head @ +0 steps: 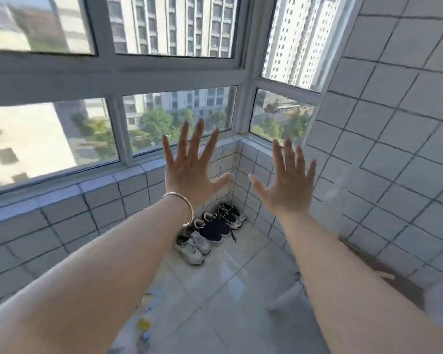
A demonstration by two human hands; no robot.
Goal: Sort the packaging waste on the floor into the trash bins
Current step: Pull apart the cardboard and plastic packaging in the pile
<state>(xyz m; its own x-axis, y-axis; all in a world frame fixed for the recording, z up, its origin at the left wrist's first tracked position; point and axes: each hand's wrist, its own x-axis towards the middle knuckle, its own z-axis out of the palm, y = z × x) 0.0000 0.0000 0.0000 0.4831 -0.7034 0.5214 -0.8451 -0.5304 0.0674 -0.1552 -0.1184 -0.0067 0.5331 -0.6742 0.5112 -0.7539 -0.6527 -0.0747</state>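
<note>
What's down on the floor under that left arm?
Below the left forearm, blurred scraps with a yellow bit lie on the floor tiles; pairs of sneakers line the corner. The arm covers anything further left.

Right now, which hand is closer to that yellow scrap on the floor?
Probably the left hand. Both hands are open and raised, holding nothing, but the yellow scrap lies under the left forearm, well away from the right hand.

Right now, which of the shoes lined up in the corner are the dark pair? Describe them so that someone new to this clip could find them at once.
Start at the tiled corner under the windows, where shoes stand in a row on the floor tiles. The dark pair sits in the middle of that row, just below the left hand with its bracelet. It is navy, while the pairs on either side are mostly white or grey.
</note>
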